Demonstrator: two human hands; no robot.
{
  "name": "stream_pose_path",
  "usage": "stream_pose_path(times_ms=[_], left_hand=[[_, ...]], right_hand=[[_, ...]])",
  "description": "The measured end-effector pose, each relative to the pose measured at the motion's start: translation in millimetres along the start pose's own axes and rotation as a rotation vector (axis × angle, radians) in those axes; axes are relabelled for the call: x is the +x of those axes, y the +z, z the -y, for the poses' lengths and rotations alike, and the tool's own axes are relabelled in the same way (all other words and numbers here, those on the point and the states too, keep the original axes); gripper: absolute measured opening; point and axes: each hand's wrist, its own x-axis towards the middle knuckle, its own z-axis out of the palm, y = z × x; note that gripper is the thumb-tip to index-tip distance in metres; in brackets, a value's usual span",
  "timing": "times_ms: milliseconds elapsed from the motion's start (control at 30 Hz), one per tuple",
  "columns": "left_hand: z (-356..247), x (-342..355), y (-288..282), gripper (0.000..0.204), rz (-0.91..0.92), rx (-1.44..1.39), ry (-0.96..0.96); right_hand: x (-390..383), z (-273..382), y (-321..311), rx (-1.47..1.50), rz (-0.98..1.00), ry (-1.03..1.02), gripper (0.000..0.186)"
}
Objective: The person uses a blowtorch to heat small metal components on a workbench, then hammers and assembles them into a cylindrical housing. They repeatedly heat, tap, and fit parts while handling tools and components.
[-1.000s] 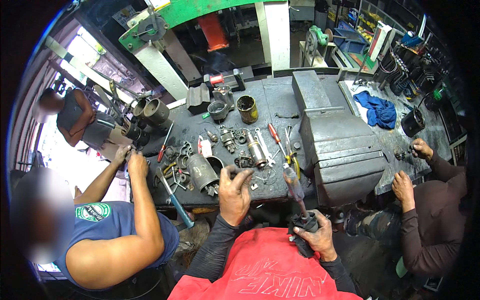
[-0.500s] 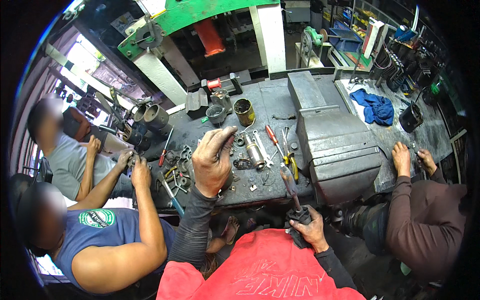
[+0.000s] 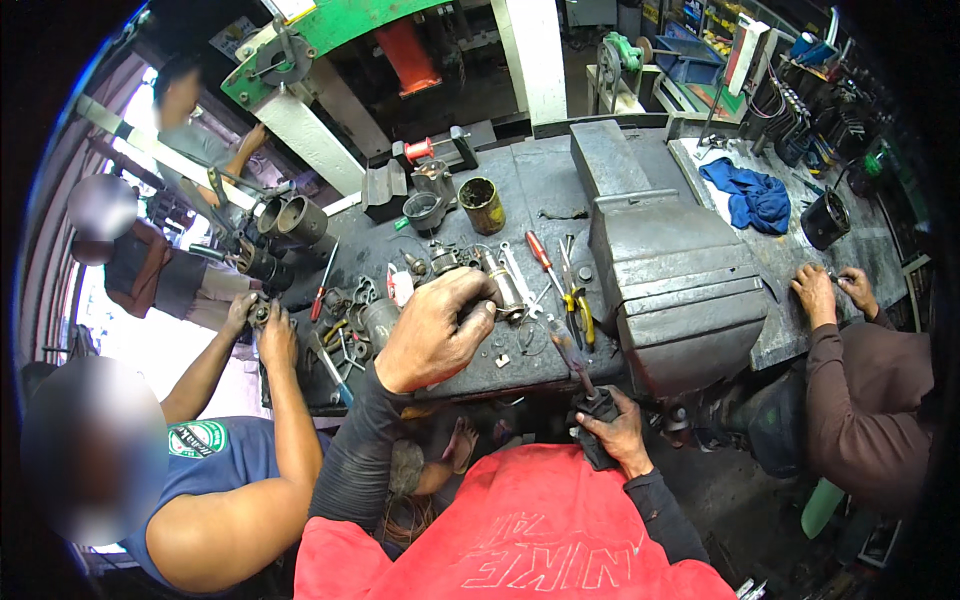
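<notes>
My left hand (image 3: pixel 440 330) is raised over the near part of the bench, its fingers curled in toward the thumb; whatever they hold, if anything, is hidden. Just beyond it lie a shiny metal cylinder (image 3: pixel 499 283) and a combination wrench (image 3: pixel 521 281). Low in front of my red shirt, my right hand (image 3: pixel 622 440) is closed round a dark bundle like a rag (image 3: pixel 597 408). Out of this bundle, tilted up and left, rises a screwdriver-like tool (image 3: pixel 567 347) with a worn translucent handle. A red-handled screwdriver (image 3: pixel 540 252) and yellow-handled pliers (image 3: pixel 582 312) lie beyond that tool.
A big vise (image 3: pixel 680 280) stands right of centre on the dark bench (image 3: pixel 535 185). Tins, a grey cup (image 3: pixel 424 211) and loose metal parts crowd the left. A blue cloth (image 3: pixel 750 197) lies at the right. Co-workers' hands (image 3: pixel 275 330) are close on both sides.
My left hand has come lower and to the right, its fingers curling forward. My right hand keeps its hold. At the left, a person in grey has moved farther back.
</notes>
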Motion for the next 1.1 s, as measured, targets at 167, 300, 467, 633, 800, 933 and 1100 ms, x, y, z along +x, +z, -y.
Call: stream_pose_path(times_ms=[167,300,467,633,800,933,1100], left_hand=[[1,9,-7,0.021,0.154,0.009,-0.024],[1,14,-8,0.021,0.213,0.028,-0.025],[0,21,-5,0.023,0.231,0.07,-0.046],[0,25,-6,0.023,0.238,0.048,-0.054],[2,28,-4,0.024,0.234,0.054,-0.048],[2,29,-3,0.024,0.24,0.044,-0.052],[4,30,-3,0.025,0.252,0.043,-0.052]], right_hand=[[7,-7,2,-0.098,-0.029,-0.063,0.037],[10,-14,4,-0.159,-0.043,-0.056,0.04],[11,-13,5,-0.141,-0.027,-0.069,0.042],[10,-14,2,-0.159,-0.028,-0.018,0.044],[12,-28,2,-0.144,-0.04,0.004,0.052],[12,-35,3,-0.204,-0.077,-0.057,0.045],[10,-26,3,-0.182,-0.057,-0.083,0.041]])
